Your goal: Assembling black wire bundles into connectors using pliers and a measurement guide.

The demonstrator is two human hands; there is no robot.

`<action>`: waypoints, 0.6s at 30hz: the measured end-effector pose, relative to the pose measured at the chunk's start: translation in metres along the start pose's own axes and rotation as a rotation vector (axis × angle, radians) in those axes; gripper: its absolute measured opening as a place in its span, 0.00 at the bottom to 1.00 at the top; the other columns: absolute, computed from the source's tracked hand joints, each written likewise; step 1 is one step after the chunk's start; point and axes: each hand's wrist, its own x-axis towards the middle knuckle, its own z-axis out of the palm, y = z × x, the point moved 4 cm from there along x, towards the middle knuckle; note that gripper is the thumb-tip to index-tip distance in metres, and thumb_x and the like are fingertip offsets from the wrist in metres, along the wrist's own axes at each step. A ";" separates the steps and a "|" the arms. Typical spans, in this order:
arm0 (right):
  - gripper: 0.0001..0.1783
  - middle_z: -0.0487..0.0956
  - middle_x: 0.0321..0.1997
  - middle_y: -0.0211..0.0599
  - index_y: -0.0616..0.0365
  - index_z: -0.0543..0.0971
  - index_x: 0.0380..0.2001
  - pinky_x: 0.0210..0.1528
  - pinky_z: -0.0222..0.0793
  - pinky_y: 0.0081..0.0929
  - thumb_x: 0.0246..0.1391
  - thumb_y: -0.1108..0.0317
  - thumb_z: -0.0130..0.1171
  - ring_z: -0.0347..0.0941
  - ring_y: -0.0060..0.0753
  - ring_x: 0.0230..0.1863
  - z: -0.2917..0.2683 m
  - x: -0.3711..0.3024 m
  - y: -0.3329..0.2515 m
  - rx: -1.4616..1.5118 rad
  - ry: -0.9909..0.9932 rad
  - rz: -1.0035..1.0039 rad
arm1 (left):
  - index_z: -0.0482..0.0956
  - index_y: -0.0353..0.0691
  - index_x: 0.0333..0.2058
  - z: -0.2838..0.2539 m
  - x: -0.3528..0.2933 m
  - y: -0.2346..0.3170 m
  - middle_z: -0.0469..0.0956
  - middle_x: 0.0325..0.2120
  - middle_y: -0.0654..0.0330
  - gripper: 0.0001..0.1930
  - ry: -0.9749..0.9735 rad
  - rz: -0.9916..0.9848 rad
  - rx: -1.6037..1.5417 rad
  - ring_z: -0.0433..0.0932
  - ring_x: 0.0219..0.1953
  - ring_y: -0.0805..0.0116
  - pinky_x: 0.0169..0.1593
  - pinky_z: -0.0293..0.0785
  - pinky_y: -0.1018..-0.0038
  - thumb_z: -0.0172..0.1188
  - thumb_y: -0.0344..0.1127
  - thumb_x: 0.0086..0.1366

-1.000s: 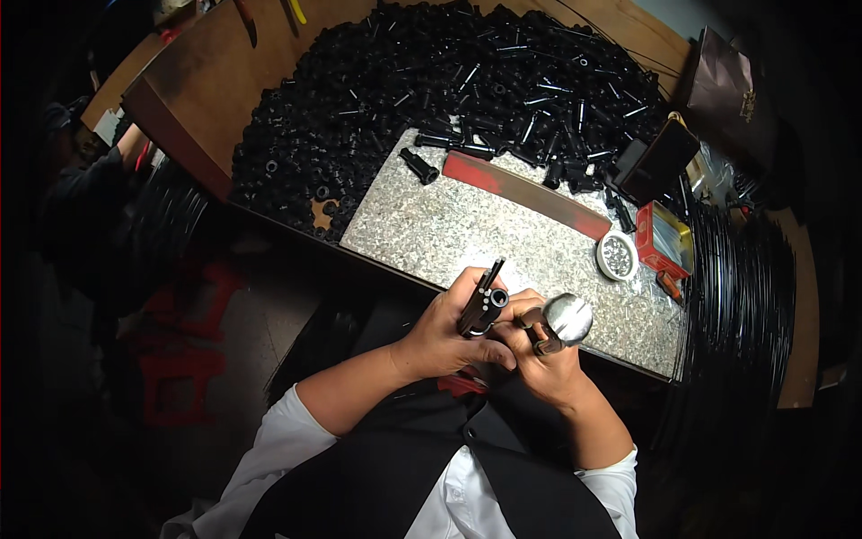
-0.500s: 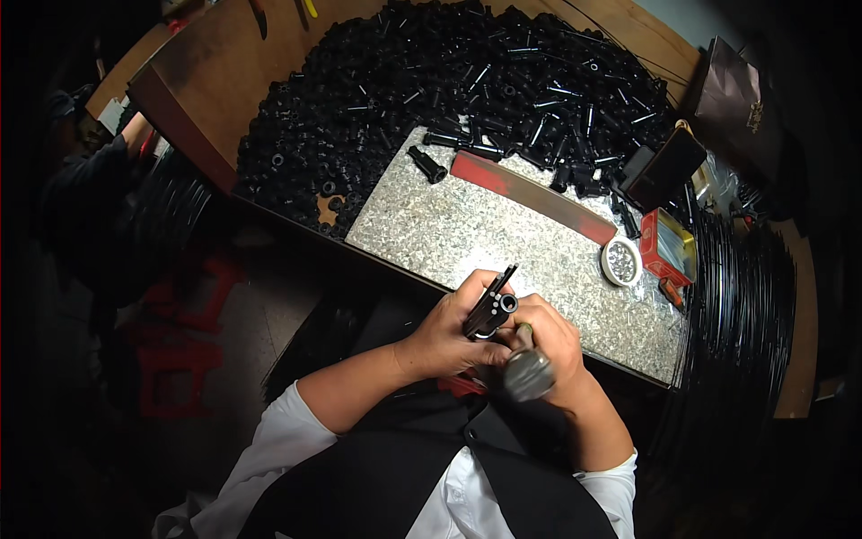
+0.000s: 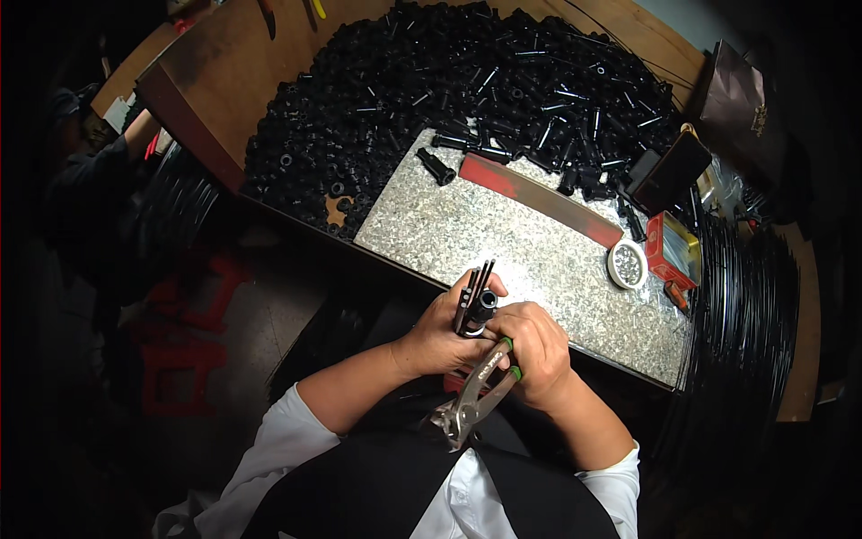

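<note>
Since the earlier frame the steel pincers (image 3: pixel 467 413) have swung from beside the right wrist down to the lower centre, and the black tubular part (image 3: pixel 479 314) has shifted a little left and turned, showing more of its thin black rods (image 3: pixel 470 289).

At the left, a co-worker's hand (image 3: pixel 140 133) shows above a bundle of black rods (image 3: pixel 180 193), with red stools (image 3: pixel 193 359) lower down. A heap of loose black tubular parts (image 3: pixel 458 90) fills the upper centre, apparently without long rods; one single black part (image 3: pixel 436 167) lies on the speckled board (image 3: pixel 431 216).

At the centre of the frame, the left hand (image 3: pixel 429 337) is closed around the tubular part, its ring-shaped end facing up and several rods alongside. I judge it partly fitted; whether it is complete cannot be told, and the heap suggests many remain. Just beside it, the right hand (image 3: pixel 534 355) grips the pincers by their green-tipped handles, which stand somewhat apart, head pointing down.

Farther right lie a worn red bar (image 3: pixel 540 201), a white bowl (image 3: pixel 639 274) of small shiny pieces (image 3: pixel 627 263), a red box (image 3: pixel 666 260), and a large rod bundle (image 3: pixel 745 305).
</note>
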 end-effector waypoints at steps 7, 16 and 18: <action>0.12 0.72 0.26 0.41 0.62 0.71 0.31 0.26 0.68 0.31 0.43 0.74 0.65 0.73 0.41 0.24 0.005 0.014 0.011 0.280 -0.138 0.231 | 0.84 0.46 0.31 -0.012 -0.004 -0.009 0.79 0.31 0.69 0.14 -0.199 0.096 -0.016 0.73 0.44 0.72 0.57 0.62 0.71 0.69 0.47 0.49; 0.28 0.68 0.21 0.33 0.63 0.70 0.49 0.25 0.63 0.25 0.42 0.75 0.66 0.66 0.28 0.21 -0.018 -0.002 0.006 0.270 -0.257 0.586 | 0.75 0.32 0.39 -0.038 -0.009 -0.010 0.66 0.14 0.74 0.32 -0.072 -0.066 -0.497 0.64 0.19 0.88 0.32 0.63 0.83 0.76 0.49 0.41; 0.34 0.70 0.23 0.37 0.63 0.68 0.54 0.26 0.64 0.27 0.40 0.76 0.66 0.68 0.33 0.22 -0.027 -0.008 0.008 0.112 -0.323 0.480 | 0.73 0.30 0.46 -0.040 -0.011 -0.016 0.65 0.14 0.76 0.36 -0.031 -0.064 -0.595 0.62 0.18 0.89 0.27 0.60 0.86 0.76 0.46 0.42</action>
